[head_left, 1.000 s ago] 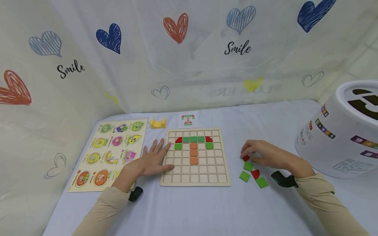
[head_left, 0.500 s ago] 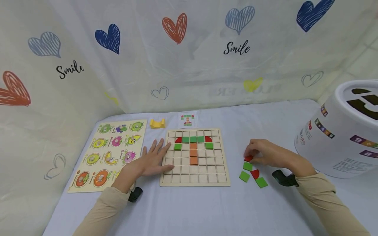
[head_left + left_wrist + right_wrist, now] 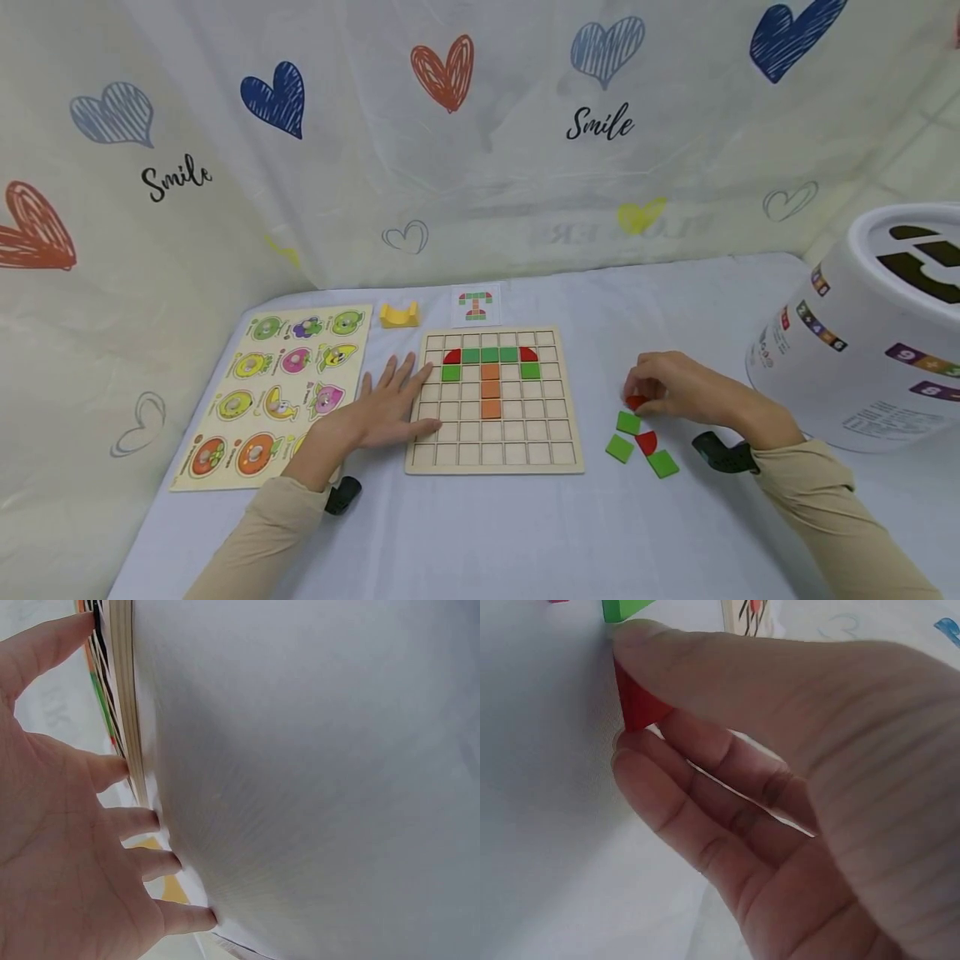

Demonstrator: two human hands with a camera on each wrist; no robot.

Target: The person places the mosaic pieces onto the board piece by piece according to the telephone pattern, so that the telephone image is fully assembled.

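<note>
While I watch through the head view, the white cloth [image 3: 525, 533] spreads under everything, likely giving thin pieces a little drag. On it the grid board [image 3: 531, 454] lies flat and looks like stiff wood, best steadied at its rim, where I see the left hand [image 3: 382, 412] spread, fingers at the left edge. Well to the board's right, the right hand [image 3: 671, 385] has thumb and fingertips pinched together on something small. Just beside it on the cloth lie three green tiles [image 3: 619, 448], flat squares that I judge light, rigid and hard to damage; I'd take each by opposite edges. Smallest is the pinched red piece [image 3: 640, 703], its outline partly behind the thumb; I can't tell whether it is fully off the cloth. Its smooth faces might slip or twist, so I'd hold it by its edges, underside left free, and squeeze only gently.
</note>
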